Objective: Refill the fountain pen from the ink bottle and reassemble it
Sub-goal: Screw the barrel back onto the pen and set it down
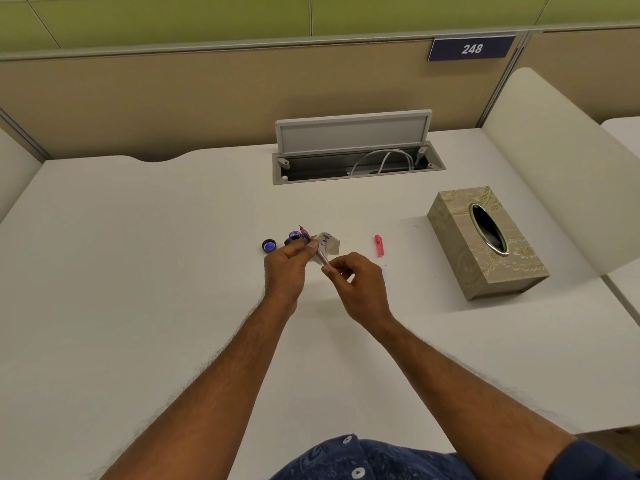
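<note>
My left hand (287, 268) pinches the front section of a pink fountain pen (313, 245), its nib pointing up and away over the open ink bottle (293, 237). My right hand (356, 285) grips the pen's rear end, which looks like a clear converter. The bottle's dark cap (269, 245) lies upside down to the left of the bottle. A crumpled, ink-stained tissue (329, 244) sits just behind the pen. A pink pen part (379, 245), cap or barrel, lies on the desk to the right of my hands.
A patterned beige tissue box (485, 244) stands at the right. An open cable tray (356, 164) with a white cable sits at the back of the white desk (138, 271). Partition walls close off the back and sides.
</note>
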`<state>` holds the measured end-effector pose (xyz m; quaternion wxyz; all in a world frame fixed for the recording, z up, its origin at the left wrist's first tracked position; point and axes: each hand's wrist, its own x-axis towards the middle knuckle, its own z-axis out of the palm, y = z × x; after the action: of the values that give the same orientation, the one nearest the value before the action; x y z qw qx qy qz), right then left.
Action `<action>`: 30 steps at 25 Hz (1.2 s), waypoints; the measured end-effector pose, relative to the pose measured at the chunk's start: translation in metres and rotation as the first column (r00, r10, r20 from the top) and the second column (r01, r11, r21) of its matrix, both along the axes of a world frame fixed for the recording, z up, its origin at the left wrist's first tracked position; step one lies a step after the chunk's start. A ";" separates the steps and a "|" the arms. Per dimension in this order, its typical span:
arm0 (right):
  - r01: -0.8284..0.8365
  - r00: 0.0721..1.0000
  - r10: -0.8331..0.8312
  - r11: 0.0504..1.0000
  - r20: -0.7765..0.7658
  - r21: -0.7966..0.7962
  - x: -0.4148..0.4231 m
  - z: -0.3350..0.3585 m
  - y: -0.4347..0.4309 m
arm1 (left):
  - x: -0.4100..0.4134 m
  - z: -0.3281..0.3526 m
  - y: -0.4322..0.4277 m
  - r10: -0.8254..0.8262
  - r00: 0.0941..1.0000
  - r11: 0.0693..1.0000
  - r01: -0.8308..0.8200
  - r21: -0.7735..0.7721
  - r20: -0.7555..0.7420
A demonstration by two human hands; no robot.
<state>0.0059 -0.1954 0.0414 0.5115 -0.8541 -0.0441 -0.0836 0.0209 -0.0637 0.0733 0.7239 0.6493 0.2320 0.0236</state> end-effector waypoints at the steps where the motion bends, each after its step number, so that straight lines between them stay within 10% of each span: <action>1: -0.010 1.000 0.010 1.000 -0.015 -0.004 0.000 -0.002 0.000 | 0.001 -0.001 0.000 -0.007 1.000 1.000 0.007 0.002 -0.006; 30: 0.243 0.900 -0.376 0.853 -0.222 -0.461 0.055 -0.061 -0.024 | 0.009 -0.060 0.029 -0.011 0.987 0.997 0.024 0.078 -0.160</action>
<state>0.0612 -0.2192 -0.0201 0.2945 -0.9423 0.1576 -0.0219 0.0298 -0.0351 0.0131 0.6767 0.6794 0.2825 -0.0255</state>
